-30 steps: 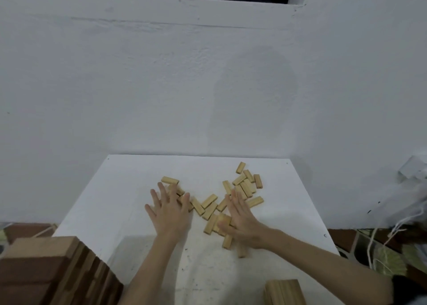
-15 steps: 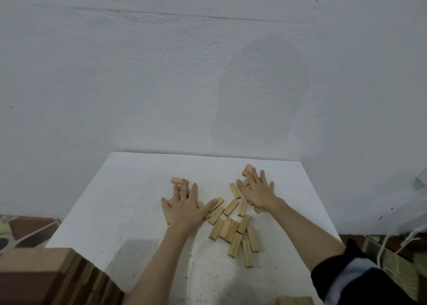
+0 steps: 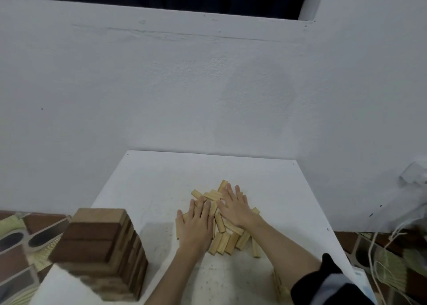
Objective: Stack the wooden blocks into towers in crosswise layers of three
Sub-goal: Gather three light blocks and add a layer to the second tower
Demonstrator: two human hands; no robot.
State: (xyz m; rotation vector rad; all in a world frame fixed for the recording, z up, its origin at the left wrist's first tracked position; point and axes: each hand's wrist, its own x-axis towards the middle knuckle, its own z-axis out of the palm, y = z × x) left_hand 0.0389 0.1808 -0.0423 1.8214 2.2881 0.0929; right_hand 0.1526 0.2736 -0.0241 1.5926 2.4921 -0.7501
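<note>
Wooden blocks (image 3: pixel 221 233), pale and short, lie bunched in a loose heap near the middle of the white table (image 3: pixel 143 189) in the head view, some lying flat side by side at the near edge of the heap and others crossed over one another at its far edge. The left hand (image 3: pixel 196 226) lies palm down on the left part of the heap with its fingers straight and slightly spread, pressing on the blocks and curled round none of them; one block shows just beside its outer edge. The right hand (image 3: pixel 238 210) lies palm down on the right and far part of the heap, fingers likewise straight and fanned, their tips reaching the farthest blocks, and it too grips nothing. The two hands sit close together, almost touching above the middle of the heap. On the table's near left corner stands a tall tower (image 3: pixel 101 254) of darker blocks in crosswise layers, its top layer showing three blocks side by side; it stands well apart from the heap. At the near right edge, partly hidden behind the dark sleeve (image 3: pixel 323 279) of the right arm, part of another pale block stack (image 3: pixel 278 284) shows. A white wall (image 3: pixel 184 85) rises behind the table.
</note>
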